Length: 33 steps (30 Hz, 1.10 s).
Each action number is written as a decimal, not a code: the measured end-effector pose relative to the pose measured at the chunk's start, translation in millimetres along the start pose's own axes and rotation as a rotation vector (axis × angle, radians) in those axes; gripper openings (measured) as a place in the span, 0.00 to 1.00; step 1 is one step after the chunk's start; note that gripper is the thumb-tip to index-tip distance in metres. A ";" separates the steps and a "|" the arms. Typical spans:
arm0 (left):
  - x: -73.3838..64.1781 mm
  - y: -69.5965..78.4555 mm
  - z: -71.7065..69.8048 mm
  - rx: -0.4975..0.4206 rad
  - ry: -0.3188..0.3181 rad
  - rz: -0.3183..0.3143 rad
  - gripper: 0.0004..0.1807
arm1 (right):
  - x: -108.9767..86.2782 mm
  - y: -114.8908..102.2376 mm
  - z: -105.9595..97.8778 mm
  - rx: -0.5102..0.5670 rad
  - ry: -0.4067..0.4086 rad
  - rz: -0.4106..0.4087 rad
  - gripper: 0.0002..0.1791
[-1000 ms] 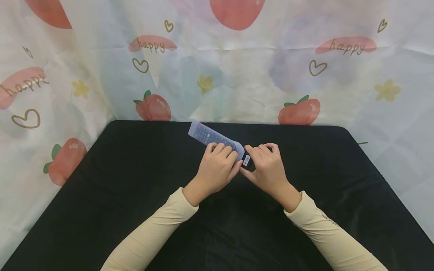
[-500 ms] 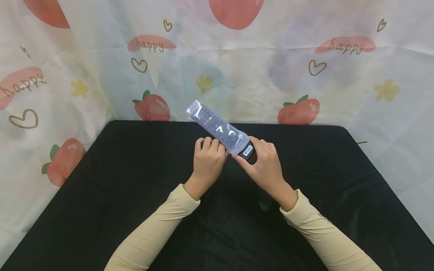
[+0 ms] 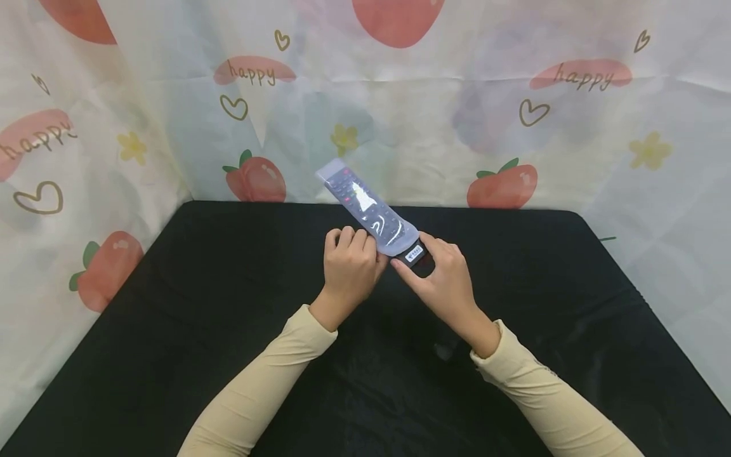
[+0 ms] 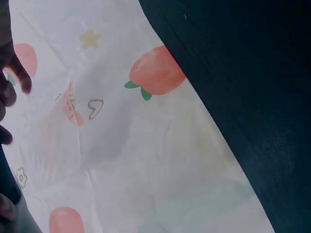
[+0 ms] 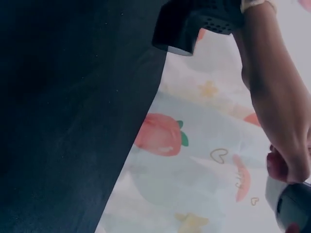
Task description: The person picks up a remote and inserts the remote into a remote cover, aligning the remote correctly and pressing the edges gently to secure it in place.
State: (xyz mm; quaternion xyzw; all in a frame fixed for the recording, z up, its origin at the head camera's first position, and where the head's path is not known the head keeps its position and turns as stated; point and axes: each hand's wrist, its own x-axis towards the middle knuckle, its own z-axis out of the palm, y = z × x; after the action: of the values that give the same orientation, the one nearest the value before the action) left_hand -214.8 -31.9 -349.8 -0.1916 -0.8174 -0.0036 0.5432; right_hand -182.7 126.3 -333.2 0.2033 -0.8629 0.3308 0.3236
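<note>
A dark remote control (image 3: 371, 212) in a translucent plastic sleeve (image 3: 330, 167) is held up over the far part of the table, slanting up to the left. Its black end with a white label (image 3: 414, 253) sticks out of the sleeve, and my right hand (image 3: 450, 276) grips that end between thumb and fingers. My left hand (image 3: 349, 266), fingers curled, pinches the sleeve's lower left edge; its thumb tip is partly hidden. In the right wrist view the remote's dark end (image 5: 296, 206) shows at the lower right. Only some fingers (image 4: 19, 75) appear in the left wrist view.
A black cloth covers the table (image 3: 365, 393). White curtains (image 3: 400, 114) printed with strawberries, hearts and "happy" hang behind and at the sides. In the right wrist view, a dark perforated device (image 5: 204, 19) sits by a wrist.
The remote control has been raised and its upper end tilted up. My left hand has shifted left, from over the remote to the sleeve's lower edge. My right hand keeps its hold.
</note>
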 end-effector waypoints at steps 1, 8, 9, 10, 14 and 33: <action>0.2 -0.9 0.1 -0.011 0.009 0.012 0.11 | -0.5 -0.1 0.7 0.002 0.016 -0.003 0.27; -2.6 -2.7 -1.1 -0.098 0.053 0.084 0.11 | -3.3 -0.5 5.3 -0.003 0.084 -0.043 0.27; -3.3 -2.2 -1.2 -0.105 0.059 0.085 0.11 | -3.5 -0.4 6.3 -0.003 0.085 -0.048 0.27; -4.0 -1.8 -1.2 -0.109 0.062 0.084 0.11 | -3.6 -0.3 7.0 -0.003 0.086 -0.051 0.27; -4.3 -0.8 -1.1 -0.080 0.052 0.053 0.10 | -1.9 0.1 9.3 0.011 0.095 -0.051 0.26; 6.1 -13.6 -14.1 0.028 -0.110 0.222 0.06 | -1.1 1.3 5.5 -0.130 0.125 -0.112 0.28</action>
State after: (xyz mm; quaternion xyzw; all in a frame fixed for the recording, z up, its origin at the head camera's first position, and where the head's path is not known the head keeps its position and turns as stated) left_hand -208.7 -45.7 -335.8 -0.2733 -0.8198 0.0784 0.4971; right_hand -185.0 123.5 -337.8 0.2087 -0.8479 0.2677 0.4072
